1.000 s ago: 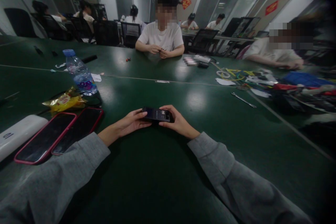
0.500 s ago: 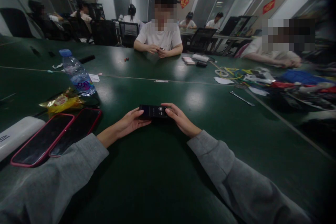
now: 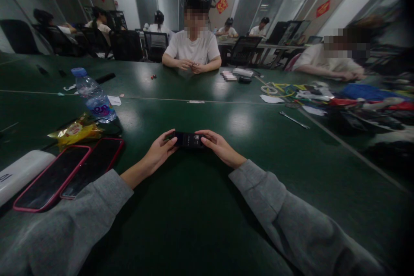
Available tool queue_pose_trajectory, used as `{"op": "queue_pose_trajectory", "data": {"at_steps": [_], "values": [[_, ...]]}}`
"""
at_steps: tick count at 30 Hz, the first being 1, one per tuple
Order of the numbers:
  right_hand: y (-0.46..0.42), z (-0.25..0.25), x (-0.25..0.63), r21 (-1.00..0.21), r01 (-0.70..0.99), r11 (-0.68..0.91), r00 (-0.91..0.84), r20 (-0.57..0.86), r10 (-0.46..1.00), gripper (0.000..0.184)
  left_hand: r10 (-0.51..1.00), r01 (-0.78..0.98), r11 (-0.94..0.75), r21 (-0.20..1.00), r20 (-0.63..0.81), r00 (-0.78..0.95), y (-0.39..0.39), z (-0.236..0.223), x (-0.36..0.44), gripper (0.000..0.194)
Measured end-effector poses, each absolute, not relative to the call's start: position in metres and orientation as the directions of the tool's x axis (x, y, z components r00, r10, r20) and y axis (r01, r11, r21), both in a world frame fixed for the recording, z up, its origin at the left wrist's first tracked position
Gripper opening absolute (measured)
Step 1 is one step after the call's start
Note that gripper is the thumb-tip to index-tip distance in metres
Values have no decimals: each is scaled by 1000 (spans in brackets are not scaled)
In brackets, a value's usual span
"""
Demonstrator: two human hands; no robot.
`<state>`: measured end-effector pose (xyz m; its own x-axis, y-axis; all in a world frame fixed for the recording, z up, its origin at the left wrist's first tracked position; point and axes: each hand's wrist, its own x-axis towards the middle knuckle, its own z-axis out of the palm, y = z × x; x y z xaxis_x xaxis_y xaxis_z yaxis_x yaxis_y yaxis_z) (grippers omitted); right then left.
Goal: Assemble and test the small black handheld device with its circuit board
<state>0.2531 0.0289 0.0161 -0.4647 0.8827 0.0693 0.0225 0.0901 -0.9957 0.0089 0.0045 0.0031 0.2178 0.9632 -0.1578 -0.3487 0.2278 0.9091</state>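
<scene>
A small black device with a lit screen, likely a phone (image 3: 188, 139), lies sideways between my two hands, just above or on the green table (image 3: 181, 215). My left hand (image 3: 161, 151) grips its left end, thumb on the front edge. On the right end, my right hand (image 3: 217, 146) is closed with the thumb near the white icons on the screen. The fingers behind the device are partly hidden. Left of my left forearm lie two dark-screened phones with red edges, the outer phone (image 3: 53, 179) and the inner phone (image 3: 93, 167).
A white power-bank-like block (image 3: 24, 172), a yellow snack packet (image 3: 76, 131) and a tilted-looking water bottle (image 3: 95, 97) stand at left. A wrench (image 3: 293, 120) lies at right, before a heap of cables (image 3: 365, 99). A person (image 3: 194, 47) sits opposite; another person (image 3: 323, 60) sits at right.
My left hand has shifted slightly on the device's left end, its lower fingers now tucked back. The view has tilted a little, so the scene sits slightly lower.
</scene>
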Motion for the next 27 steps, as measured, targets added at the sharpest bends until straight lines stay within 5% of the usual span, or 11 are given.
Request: {"op": "queue_pose_trajectory", "data": {"at_steps": [7, 12, 27], "values": [[30, 12, 253, -992, 19, 121, -450, 100, 887, 34, 970, 96, -90, 991, 65, 235, -8, 5, 14, 87], [22, 16, 249, -966, 139, 219, -457, 134, 879, 33, 943, 423, -296, 857, 192, 272, -16, 9, 4, 64], [22, -4, 242, -848, 333, 411, -359, 289, 887, 30, 927, 465, -356, 811, 243, 286, -19, 9, 0, 59]]}}
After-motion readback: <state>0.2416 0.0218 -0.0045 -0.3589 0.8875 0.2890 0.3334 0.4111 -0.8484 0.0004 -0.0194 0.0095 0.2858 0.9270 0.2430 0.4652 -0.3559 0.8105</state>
